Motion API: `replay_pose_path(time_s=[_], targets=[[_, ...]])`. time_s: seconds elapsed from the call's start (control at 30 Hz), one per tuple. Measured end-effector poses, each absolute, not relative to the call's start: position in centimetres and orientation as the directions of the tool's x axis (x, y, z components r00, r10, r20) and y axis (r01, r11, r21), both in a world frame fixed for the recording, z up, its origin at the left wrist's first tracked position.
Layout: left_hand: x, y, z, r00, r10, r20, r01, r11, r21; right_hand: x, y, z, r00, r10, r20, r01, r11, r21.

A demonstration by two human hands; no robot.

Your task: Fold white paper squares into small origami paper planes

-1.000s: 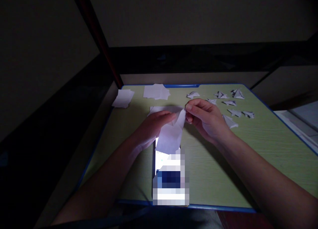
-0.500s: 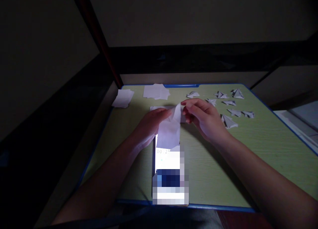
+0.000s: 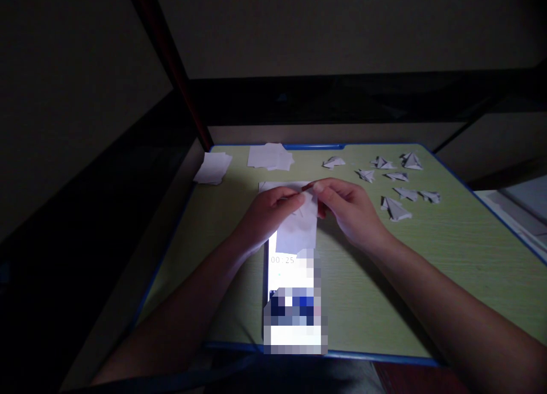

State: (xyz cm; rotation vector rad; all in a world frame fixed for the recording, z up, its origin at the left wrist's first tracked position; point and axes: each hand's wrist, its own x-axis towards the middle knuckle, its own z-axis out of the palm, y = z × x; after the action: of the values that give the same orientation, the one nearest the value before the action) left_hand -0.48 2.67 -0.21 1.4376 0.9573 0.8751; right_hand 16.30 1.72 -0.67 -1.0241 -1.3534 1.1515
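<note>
A partly folded sheet of white paper (image 3: 297, 232) hangs between my two hands above the middle of the table. My left hand (image 3: 273, 209) grips its left side, thumb lying over the front face near a crease. At the upper right corner, my right hand (image 3: 346, 203) pinches the paper between thumb and fingers. The fingers behind the paper are hidden. Below the sheet lies a lit phone (image 3: 282, 274) showing 00:25, its lower part blurred out. Another white paper (image 3: 267, 185) lies flat behind my hands, mostly covered by them.
Several folded paper pieces (image 3: 395, 209) are spread over the right rear of the green table (image 3: 427, 269). Stacks of white sheets lie at the back left (image 3: 213, 168) and back middle (image 3: 269, 156). Further papers (image 3: 513, 212) are beyond the right edge. Walls stand behind and at left.
The paper's upper right corner, raised as a flap earlier, now lies flatter. My right hand left that corner slightly, then came in closer to my left hand and pinches the paper again.
</note>
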Motion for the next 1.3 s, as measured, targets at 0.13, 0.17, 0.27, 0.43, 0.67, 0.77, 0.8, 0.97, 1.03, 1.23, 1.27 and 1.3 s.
replay_pose_path(time_s=[0.13, 0.17, 0.27, 0.43, 0.67, 0.77, 0.8, 0.97, 1.03, 1.23, 1.27, 1.3], targets=[[-0.54, 2.55, -0.09, 0.411, 0.911, -0.011, 0.107, -0.036, 0.994, 16.41, 1.77, -0.88, -0.082, 0.985, 0.153, -0.042, 0.150, -0.988], [-0.55, 2.55, -0.10, 0.417, 0.909, -0.012, 0.109, -0.037, 0.993, 16.43, 1.75, -0.91, -0.082, 0.985, 0.155, -0.043, 0.152, -0.988], [-0.56, 2.54, -0.13, 0.435, 0.900, -0.009, 0.114, -0.045, 0.992, 16.47, 1.72, -0.92, -0.070, 0.984, 0.161, -0.040, 0.159, -0.986], [-0.51, 2.54, 0.03, 0.455, 0.890, 0.017, 0.134, -0.088, 0.987, 16.59, 1.93, -1.03, -0.049, 0.985, 0.166, -0.021, 0.166, -0.986], [-0.63, 2.45, 0.29, 0.498, 0.867, -0.007, 0.102, -0.050, 0.993, 16.86, 2.14, -1.16, -0.026, 0.983, 0.183, -0.029, 0.182, -0.983], [-0.79, 2.47, 0.13, 0.512, 0.859, -0.013, 0.142, -0.069, 0.988, 16.92, 2.15, -1.27, -0.025, 0.984, 0.177, -0.024, 0.177, -0.984], [-0.84, 2.49, 0.05, 0.510, 0.860, -0.012, 0.163, -0.083, 0.983, 16.92, 2.16, -1.31, -0.024, 0.984, 0.177, -0.023, 0.176, -0.984], [-0.92, 2.57, -0.22, 0.512, 0.859, -0.021, 0.190, -0.090, 0.978, 16.84, 2.19, -1.34, -0.023, 0.986, 0.164, -0.047, 0.163, -0.985], [-0.89, 2.56, -0.23, 0.515, 0.857, -0.019, 0.180, -0.086, 0.980, 16.82, 2.20, -1.32, -0.027, 0.987, 0.161, -0.061, 0.159, -0.985], [-0.79, 2.49, 0.01, 0.488, 0.873, -0.007, 0.200, -0.104, 0.974, 16.86, 2.25, -1.30, -0.041, 0.984, 0.173, -0.043, 0.171, -0.984], [-0.77, 2.48, 0.04, 0.479, 0.878, 0.002, 0.201, -0.112, 0.973, 16.87, 2.24, -1.29, -0.056, 0.983, 0.174, -0.044, 0.172, -0.984], [-0.74, 2.48, 0.05, 0.468, 0.884, 0.013, 0.200, -0.120, 0.973, 16.87, 2.21, -1.27, -0.076, 0.983, 0.170, -0.047, 0.167, -0.985]])
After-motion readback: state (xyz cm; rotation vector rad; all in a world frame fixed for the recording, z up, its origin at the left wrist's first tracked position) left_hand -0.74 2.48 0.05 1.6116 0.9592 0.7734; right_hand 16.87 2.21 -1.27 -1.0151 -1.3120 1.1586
